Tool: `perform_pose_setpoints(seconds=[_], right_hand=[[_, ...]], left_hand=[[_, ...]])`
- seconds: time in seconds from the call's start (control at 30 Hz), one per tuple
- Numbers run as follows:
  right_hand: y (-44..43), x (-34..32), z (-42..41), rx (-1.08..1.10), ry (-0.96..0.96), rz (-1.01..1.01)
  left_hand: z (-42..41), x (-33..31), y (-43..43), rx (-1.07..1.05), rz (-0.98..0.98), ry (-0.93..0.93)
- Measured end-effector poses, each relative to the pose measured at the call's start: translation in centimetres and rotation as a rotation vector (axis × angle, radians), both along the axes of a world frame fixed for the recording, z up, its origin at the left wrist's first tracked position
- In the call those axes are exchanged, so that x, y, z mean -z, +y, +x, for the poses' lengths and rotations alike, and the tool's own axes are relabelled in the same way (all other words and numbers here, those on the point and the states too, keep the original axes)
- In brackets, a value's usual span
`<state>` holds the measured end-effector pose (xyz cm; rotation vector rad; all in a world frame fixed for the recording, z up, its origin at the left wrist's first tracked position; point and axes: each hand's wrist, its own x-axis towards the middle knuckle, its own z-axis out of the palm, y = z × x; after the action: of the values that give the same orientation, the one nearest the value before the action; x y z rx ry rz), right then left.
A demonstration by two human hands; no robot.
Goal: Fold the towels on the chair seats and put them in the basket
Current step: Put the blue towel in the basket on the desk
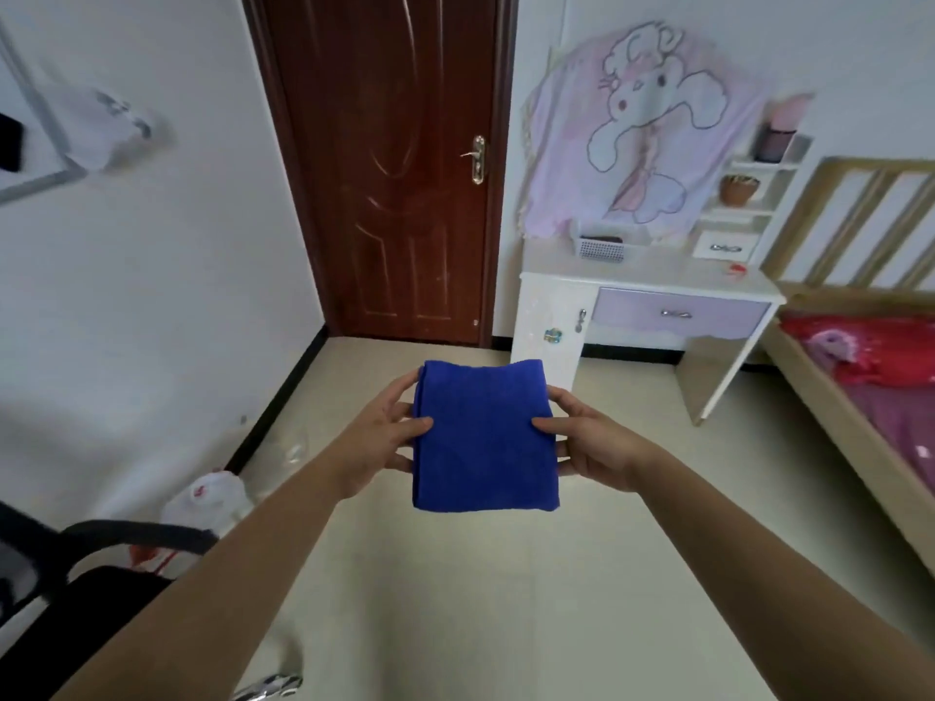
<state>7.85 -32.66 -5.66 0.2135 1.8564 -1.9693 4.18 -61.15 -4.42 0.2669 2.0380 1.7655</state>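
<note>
A blue towel (484, 437), folded into a thick square, is held up in the air in front of me above the floor. My left hand (380, 433) grips its left edge, thumb on top and fingers underneath. My right hand (589, 437) grips its right edge the same way. A small white perforated basket (601, 247) stands on the white desk at the far wall, well beyond the towel. A black chair (76, 594) shows at the lower left, its seat dark and mostly hidden by my left arm.
A white desk (652, 283) with a purple drawer stands ahead to the right. A wooden bed (870, 397) with red bedding runs along the right side. A closed brown door (399, 169) is straight ahead. White plastic bags (207, 498) lie by the left wall.
</note>
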Motion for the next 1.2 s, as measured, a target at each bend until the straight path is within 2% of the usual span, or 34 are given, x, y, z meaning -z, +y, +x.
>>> perform_pose_setpoints(seconds=[0.13,0.33,0.63,0.8,1.2], right_hand=[[7.2,-1.3,-5.8,0.138,0.033,0.008],[18.2,-0.7,-12.4,0.257,0.061,0.001],[36.2,0.5,-29.2,0.359,0.022,0.014],[41.7,-0.5,-39.5,0.374,0.006,0.027],[52.4,3.3,-66.7,0.395,-0.042,0.031]], left_hand=[[-9.8,-1.7,8.0,0.127,-0.016,0.014],[-20.0,-1.1,20.0,0.250,-0.022,0.006],[-38.4,0.8,39.9,0.266,-0.053,-0.047],[-47.6,-0.1,45.2,0.198,-0.052,-0.034],[-73.8,3.6,56.9,0.149,-0.012,-0.061]])
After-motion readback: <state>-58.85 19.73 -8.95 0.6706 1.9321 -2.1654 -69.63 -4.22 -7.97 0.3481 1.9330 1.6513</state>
